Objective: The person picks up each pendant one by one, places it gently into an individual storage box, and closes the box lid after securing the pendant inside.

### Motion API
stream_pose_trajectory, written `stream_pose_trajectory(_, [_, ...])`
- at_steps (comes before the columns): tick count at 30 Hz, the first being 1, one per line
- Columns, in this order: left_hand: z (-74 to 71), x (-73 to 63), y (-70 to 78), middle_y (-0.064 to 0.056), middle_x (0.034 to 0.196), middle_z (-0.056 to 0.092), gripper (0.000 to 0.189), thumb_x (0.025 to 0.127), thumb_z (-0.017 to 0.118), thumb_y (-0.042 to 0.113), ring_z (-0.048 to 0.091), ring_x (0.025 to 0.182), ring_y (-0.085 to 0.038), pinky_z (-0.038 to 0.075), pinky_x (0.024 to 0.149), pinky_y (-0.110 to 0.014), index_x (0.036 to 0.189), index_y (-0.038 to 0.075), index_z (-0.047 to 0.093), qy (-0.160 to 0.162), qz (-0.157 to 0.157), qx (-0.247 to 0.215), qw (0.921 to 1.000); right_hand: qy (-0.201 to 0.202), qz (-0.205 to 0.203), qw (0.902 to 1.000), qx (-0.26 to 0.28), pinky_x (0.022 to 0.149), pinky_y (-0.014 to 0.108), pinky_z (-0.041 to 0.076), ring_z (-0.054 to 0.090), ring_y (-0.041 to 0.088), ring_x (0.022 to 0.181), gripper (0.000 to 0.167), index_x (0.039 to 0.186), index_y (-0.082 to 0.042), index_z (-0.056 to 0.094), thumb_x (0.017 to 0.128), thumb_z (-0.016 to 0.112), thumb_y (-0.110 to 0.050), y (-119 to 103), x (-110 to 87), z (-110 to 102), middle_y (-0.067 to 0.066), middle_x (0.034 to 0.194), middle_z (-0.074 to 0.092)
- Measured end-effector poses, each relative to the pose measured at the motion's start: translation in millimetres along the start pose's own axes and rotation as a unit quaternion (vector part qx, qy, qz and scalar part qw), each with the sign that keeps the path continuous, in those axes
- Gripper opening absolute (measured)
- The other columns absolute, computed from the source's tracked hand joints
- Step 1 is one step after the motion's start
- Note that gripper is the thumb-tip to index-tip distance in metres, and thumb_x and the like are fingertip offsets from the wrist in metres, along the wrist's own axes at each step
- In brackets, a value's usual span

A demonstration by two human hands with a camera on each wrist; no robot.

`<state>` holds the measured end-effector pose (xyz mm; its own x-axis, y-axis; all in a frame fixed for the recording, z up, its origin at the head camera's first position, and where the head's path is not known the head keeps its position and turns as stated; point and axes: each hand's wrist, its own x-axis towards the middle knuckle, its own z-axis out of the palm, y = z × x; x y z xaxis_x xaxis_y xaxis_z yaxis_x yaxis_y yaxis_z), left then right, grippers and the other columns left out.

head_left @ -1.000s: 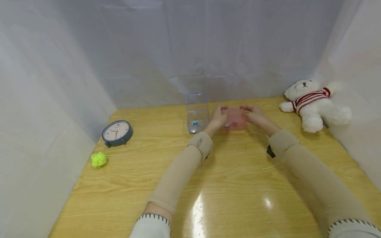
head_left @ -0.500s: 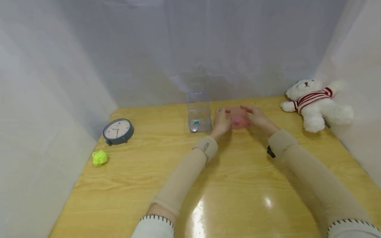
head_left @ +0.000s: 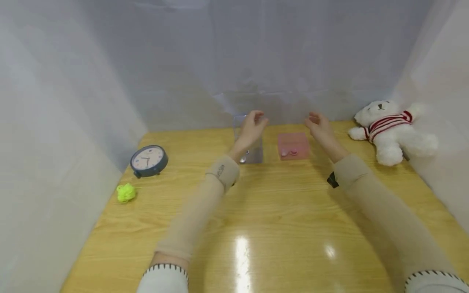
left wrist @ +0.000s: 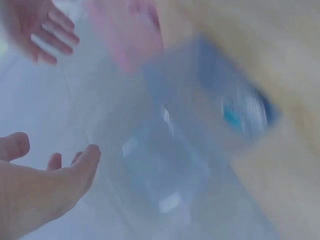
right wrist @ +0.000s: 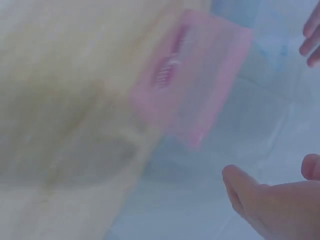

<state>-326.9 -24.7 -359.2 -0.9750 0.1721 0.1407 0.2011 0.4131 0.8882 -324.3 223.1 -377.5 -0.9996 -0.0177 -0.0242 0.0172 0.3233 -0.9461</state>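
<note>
A translucent pink case (head_left: 293, 142) lies on the table toward the back, with two small round pink and pale pieces showing at its front. To its left stands a clear plastic box (head_left: 253, 156), its lid raised upright, with a blue piece (left wrist: 231, 115) inside. My left hand (head_left: 252, 129) is held up over the clear box, overlapping part of it in the head view; its fingers are loosely bent around nothing. Above and right of the pink case hovers my right hand (head_left: 321, 129), fingers relaxed, nothing in them. Both wrist views are blurred.
At the left edge sit a round blue clock (head_left: 148, 161) and a bright yellow-green ball of strands (head_left: 126, 193). A white teddy bear (head_left: 393, 130) in a striped sweater leans at the right back. Pale sheeting (head_left: 176, 73) closes off the back and sides.
Both hands have come off the pink case and lifted; the left has moved left over the clear box, the right slightly up and right. The pink case stays on the table.
</note>
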Motion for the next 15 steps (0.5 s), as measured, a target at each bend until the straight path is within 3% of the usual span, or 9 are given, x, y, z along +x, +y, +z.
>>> stream_pose_trajectory(3, [-32.3,1.8,-5.1,-0.020,0.161,0.046,0.052,0.110,0.053,0.027,0.045,0.151,-0.035,0.040,0.129,-0.045,0.155,0.003,0.042,0.019,-0.017,-0.017,0.9995,-0.019,0.009,0.9988,0.044,0.133,0.048,0.033,0.032,0.038,0.159,0.071,0.168,-0.006,0.014,0.112,0.043,-0.040,-20,1.6,13,0.022,0.174,0.020])
stream_pose_trajectory(7, [-57.9,0.4,-20.7,-0.020,0.167,0.038,0.063,0.112,0.048,0.038,0.038,0.156,-0.035,0.035,0.132,-0.047,0.161,0.002,0.033,0.017,-0.074,-0.021,0.9969,-0.046,0.028,0.9938,0.097,0.133,0.044,0.033,0.033,0.039,0.159,0.068,0.167,-0.005,0.016,0.113,0.039,-0.039,-39,5.9,38,0.022,0.174,0.019])
stream_pose_trajectory(11, [-66.7,-2.3,-36.8,-0.017,0.171,0.033,0.072,0.111,0.043,0.050,0.035,0.159,-0.035,0.031,0.134,-0.049,0.165,0.006,0.027,-0.002,-0.129,-0.013,0.9916,-0.084,0.044,0.9910,0.094,0.134,0.044,0.032,0.032,0.040,0.159,0.070,0.168,-0.004,0.015,0.113,0.039,-0.042,-44,9.0,63,0.022,0.175,0.018])
stream_pose_trajectory(15, [-67.4,-2.2,-48.1,-0.018,0.173,0.030,0.072,0.112,0.040,0.052,0.032,0.160,-0.036,0.028,0.134,-0.052,0.166,0.006,0.025,-0.006,-0.149,-0.024,0.9886,-0.138,0.063,0.9871,0.050,0.136,0.051,0.025,0.030,0.043,0.160,0.078,0.170,-0.012,0.006,0.112,0.035,-0.055,-44,7.2,80,0.023,0.175,0.019])
